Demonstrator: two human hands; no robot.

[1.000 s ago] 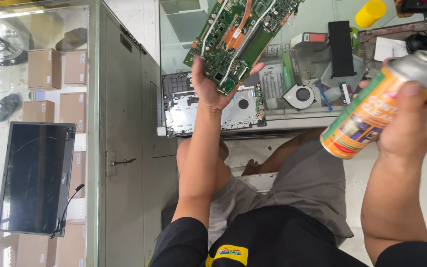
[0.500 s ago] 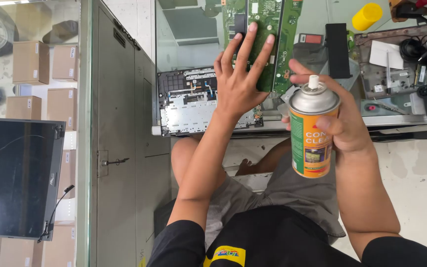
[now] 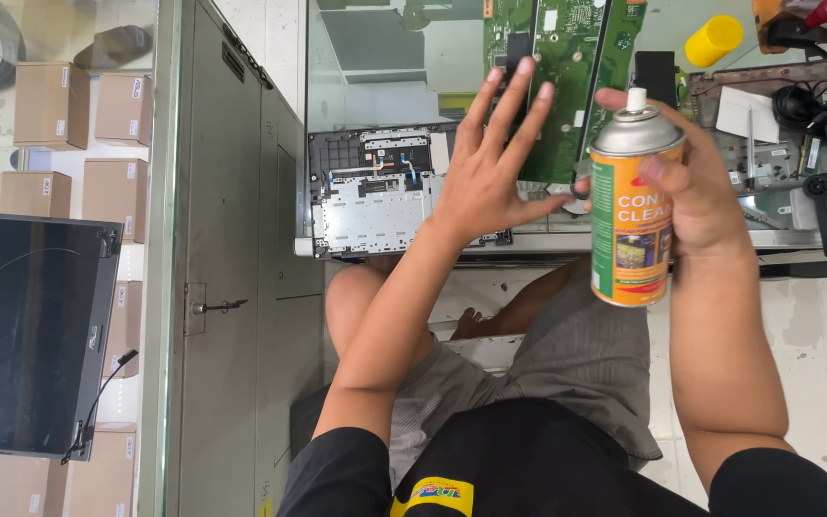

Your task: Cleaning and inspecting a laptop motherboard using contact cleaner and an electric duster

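Fingers of the left hand (image 3: 490, 177) were spread wide, palm flat against the back of the green circuit board (image 3: 567, 67), which stood upright beyond that hand above the glass desk (image 3: 375, 67). Half a second before, the same hand had gripped the board in much the same fanned way, while a second before it had held the board tilted by its lower edge. The right hand (image 3: 691, 187) was wrapped around an orange spray can (image 3: 632, 215), index finger resting over the white nozzle. That can stood upright just beside the left thumb; a second before it had been tipped sideways, well out to the right. Below the left wrist lay an opened laptop base (image 3: 380, 196), its bare metal frame showing. Past the right hand sat a yellow cap (image 3: 715, 40) and a black cable bundle (image 3: 801, 101). Far off to the left hand's outer side, a detached laptop screen (image 3: 31, 330) leaned among cardboard boxes (image 3: 50, 105).
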